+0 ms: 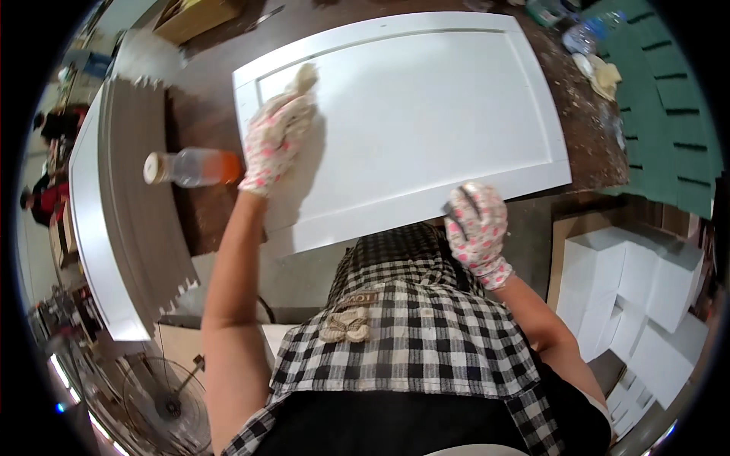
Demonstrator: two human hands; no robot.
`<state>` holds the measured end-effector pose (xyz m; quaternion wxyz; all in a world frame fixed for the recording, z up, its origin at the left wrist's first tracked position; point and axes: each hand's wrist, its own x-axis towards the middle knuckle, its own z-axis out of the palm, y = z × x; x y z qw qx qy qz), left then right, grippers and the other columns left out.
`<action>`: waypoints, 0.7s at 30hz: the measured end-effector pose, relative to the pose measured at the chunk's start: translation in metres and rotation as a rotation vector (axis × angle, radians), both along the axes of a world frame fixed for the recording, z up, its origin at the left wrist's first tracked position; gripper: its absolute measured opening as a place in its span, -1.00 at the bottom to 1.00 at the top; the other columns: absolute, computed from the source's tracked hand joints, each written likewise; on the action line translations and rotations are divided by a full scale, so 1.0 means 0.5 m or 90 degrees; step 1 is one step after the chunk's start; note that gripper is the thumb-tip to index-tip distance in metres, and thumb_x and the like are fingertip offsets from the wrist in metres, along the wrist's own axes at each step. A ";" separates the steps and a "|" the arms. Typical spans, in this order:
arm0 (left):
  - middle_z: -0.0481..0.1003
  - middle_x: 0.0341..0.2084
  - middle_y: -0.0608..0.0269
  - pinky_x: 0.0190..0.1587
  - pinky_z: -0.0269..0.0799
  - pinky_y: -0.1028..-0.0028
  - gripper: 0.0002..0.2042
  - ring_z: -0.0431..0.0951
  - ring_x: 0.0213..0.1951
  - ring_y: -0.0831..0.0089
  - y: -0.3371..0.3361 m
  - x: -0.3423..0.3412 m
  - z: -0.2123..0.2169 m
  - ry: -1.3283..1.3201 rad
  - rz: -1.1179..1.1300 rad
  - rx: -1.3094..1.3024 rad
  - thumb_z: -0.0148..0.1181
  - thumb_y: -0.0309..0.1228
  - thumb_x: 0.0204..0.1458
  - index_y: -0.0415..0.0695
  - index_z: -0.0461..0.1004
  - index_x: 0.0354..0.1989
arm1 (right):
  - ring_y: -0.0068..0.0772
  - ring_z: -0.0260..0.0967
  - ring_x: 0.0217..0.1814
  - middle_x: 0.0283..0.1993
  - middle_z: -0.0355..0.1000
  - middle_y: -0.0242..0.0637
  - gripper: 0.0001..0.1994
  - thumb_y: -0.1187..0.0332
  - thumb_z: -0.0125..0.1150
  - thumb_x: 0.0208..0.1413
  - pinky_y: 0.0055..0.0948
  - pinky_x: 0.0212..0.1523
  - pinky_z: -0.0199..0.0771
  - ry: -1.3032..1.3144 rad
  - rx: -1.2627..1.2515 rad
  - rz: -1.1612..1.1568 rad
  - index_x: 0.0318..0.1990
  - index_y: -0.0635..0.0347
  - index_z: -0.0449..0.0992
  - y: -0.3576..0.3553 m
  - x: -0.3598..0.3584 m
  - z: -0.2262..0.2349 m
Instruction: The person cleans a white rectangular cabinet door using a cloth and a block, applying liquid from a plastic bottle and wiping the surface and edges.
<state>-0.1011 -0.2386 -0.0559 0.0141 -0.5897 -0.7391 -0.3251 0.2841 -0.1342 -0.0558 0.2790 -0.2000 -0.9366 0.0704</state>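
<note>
A white cabinet door panel (411, 106) with a raised frame lies flat on the brown worktable. Both my hands wear white gloves with pink spots. My left hand (277, 137) rests on the panel's left part, closed round a beige rag (306, 78) that sticks out past the fingers. By the near edge of the panel, right of its middle, is my right hand (477, 224), with its fingers curled. Something dark shows at those fingers; I cannot make out what it is.
A bottle of orange liquid (201, 167) lies left of the panel. Stacked white panels (125, 205) stand farther left. Clear plastic bottles (585, 34) and a crumpled cloth (601, 76) are at the far right. White boxy pieces (631, 281) sit lower right, a fan (171, 406) lower left.
</note>
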 end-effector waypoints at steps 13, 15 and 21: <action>0.49 -0.07 0.12 0.09 0.36 0.32 -0.69 0.46 0.00 0.14 0.021 0.055 -0.019 -0.082 0.030 -0.016 0.19 -0.30 0.07 -0.09 0.52 -0.02 | -0.14 0.33 0.08 -0.04 0.37 -0.23 -0.65 0.32 0.10 0.01 -0.08 0.10 0.34 -0.018 -0.026 0.500 0.01 -0.01 0.50 -0.262 -0.305 -0.027; 0.48 -0.07 0.13 0.11 0.35 0.31 -0.68 0.44 0.01 0.15 0.024 0.058 -0.008 -0.114 0.015 -0.024 0.20 -0.33 0.05 -0.09 0.51 0.00 | -0.15 0.33 0.08 -0.03 0.38 -0.26 -0.65 0.31 0.17 -0.03 -0.07 0.08 0.36 0.001 -0.002 0.339 -0.02 -0.03 0.50 -0.176 -0.214 -0.017; 0.52 -0.09 0.14 0.08 0.41 0.32 -0.73 0.51 -0.05 0.21 0.019 0.078 -0.022 -0.130 0.044 0.019 0.22 -0.47 0.03 -0.12 0.54 -0.05 | -0.12 0.06 0.36 0.22 0.23 -0.18 -0.53 0.22 0.20 0.13 -0.01 0.33 0.07 -0.066 0.176 -0.245 0.20 -0.01 0.34 0.143 0.183 -0.055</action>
